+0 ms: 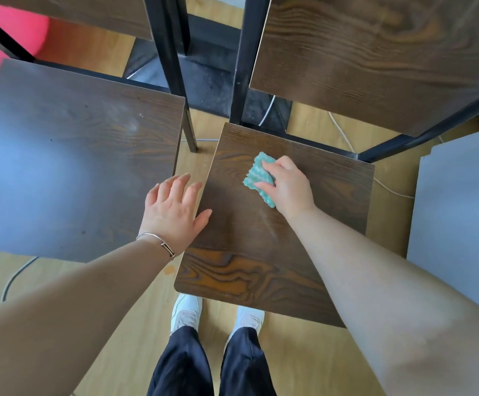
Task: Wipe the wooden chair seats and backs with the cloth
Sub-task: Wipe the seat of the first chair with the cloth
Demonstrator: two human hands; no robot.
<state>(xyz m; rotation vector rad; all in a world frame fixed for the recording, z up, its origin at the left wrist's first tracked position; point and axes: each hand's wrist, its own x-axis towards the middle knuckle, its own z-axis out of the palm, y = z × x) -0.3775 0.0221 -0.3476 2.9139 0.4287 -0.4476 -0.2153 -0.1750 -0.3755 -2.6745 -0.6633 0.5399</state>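
Two dark wooden chairs with black metal frames stand side by side. On the right chair's seat (pixel 261 261), my right hand (pixel 289 185) grips a folded teal cloth (pixel 258 175) and presses it onto the wood near the seat's back half. My left hand (pixel 172 210) is open with fingers spread, over the gap between the seats, its thumb at the right seat's left edge. The left chair's seat (pixel 75 155) shows pale smudges. The right chair's back (pixel 375 52) rises behind the cloth; the left chair's back (pixel 75 12) is at the top left.
A grey panel (pixel 461 218) lies to the right of the chair. White cables (pixel 344 132) run over the light wood floor, and a dark cable (pixel 15 275) curls at the left. A pink object (pixel 1 38) sits at the top left. My white shoes (pixel 186 312) stand before the right seat.
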